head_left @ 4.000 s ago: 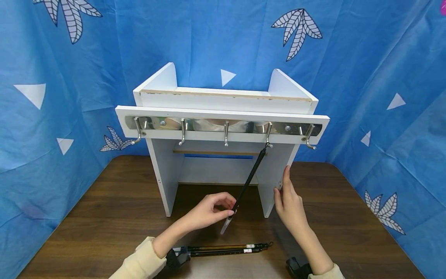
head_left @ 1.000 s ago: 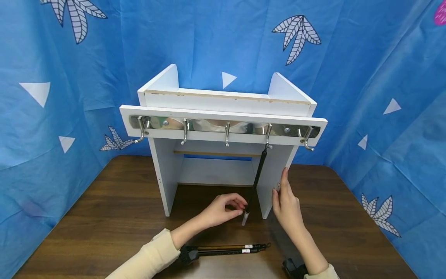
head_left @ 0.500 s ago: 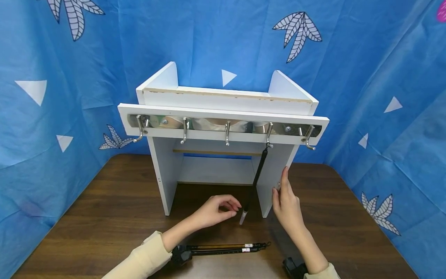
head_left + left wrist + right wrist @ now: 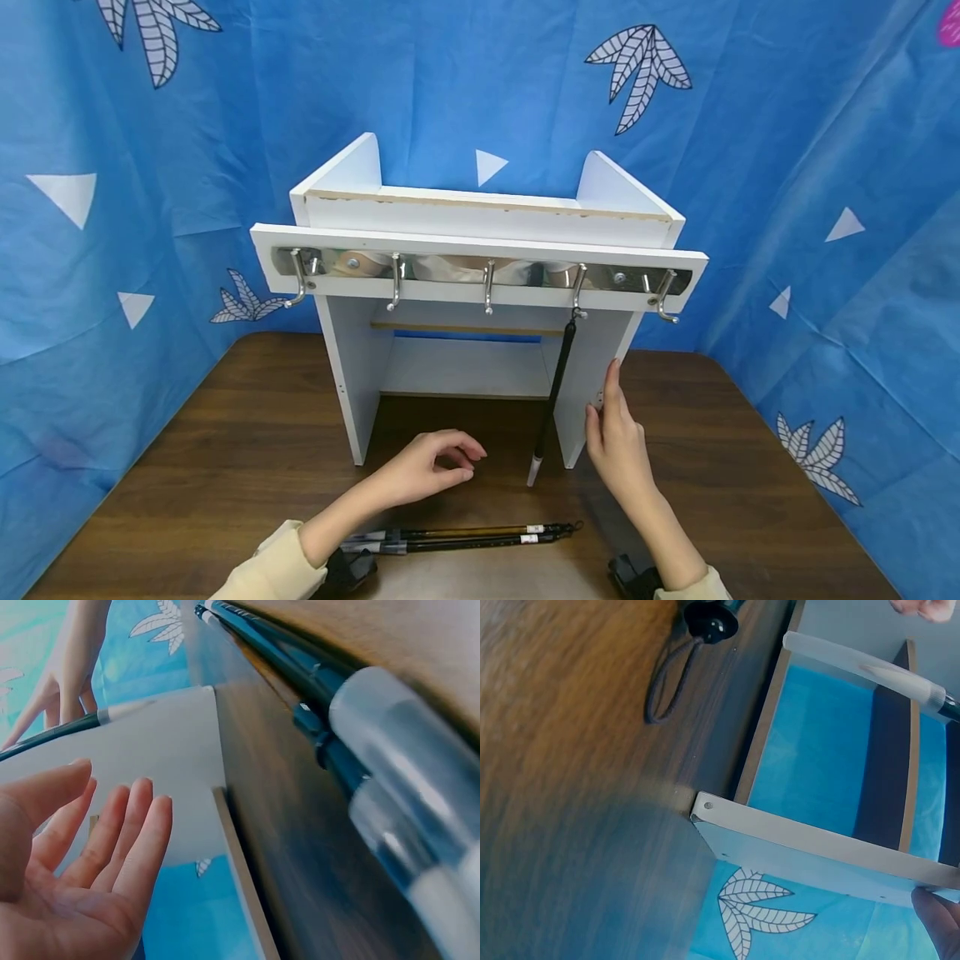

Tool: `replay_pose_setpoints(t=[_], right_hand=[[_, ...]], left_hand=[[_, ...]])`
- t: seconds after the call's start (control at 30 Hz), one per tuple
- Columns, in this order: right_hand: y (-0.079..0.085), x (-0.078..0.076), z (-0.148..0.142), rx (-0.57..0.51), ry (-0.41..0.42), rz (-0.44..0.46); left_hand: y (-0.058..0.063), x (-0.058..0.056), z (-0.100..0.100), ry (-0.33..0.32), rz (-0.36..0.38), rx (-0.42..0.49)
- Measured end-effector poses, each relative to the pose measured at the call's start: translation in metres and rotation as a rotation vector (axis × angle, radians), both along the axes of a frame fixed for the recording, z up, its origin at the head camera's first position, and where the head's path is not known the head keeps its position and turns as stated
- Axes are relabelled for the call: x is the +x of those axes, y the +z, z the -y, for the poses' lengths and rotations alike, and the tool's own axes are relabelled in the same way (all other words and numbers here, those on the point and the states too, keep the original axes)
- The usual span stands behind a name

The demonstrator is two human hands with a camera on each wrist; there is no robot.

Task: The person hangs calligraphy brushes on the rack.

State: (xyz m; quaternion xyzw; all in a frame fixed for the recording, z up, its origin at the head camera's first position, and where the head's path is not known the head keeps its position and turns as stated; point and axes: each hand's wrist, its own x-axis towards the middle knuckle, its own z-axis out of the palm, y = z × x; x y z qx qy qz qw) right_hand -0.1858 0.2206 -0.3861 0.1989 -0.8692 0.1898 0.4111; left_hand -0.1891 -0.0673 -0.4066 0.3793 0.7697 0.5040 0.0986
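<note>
A black calligraphy brush (image 4: pixel 553 392) with a clear cap hangs by its loop from a metal hook (image 4: pixel 578 289), second from the right on the white shelf's rail. My left hand (image 4: pixel 429 467) hovers to the left of the brush, fingers loosely bent and holding nothing; the palm shows in the left wrist view. My right hand (image 4: pixel 624 446) rests against the front edge of the shelf's right side panel (image 4: pixel 592 379), index finger stretched upward. On the table below lie more capped brushes (image 4: pixel 480 542), side by side, their loops toward the right.
The white shelf (image 4: pixel 487 221) stands at the back of the brown wooden table (image 4: pixel 225 467). Several other hooks along its metal strip (image 4: pixel 442 268) bear nothing. Blue patterned cloth (image 4: pixel 480 92) surrounds the table behind and at the sides.
My left hand has let go of the hanging brush and moved left, away from it. The brush now hangs nearer the right panel. My right hand stays at the panel.
</note>
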Motion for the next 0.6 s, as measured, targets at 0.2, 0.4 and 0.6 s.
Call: replay_pose_setpoints(t=[0.2, 0.4, 0.6], right_hand=[[-0.001, 0.000, 0.000, -0.006, 0.001, 0.007], [-0.001, -0.002, 0.000, -0.006, 0.013, 0.009], [0.000, -0.001, -0.001, -0.009, 0.009, 0.011]], left_hand=[[-0.003, 0.007, 0.013, -0.017, -0.001, -0.040], [-0.008, 0.017, 0.028, -0.036, 0.049, -0.107], [-0.012, 0.021, 0.035, -0.043, 0.077, -0.150]])
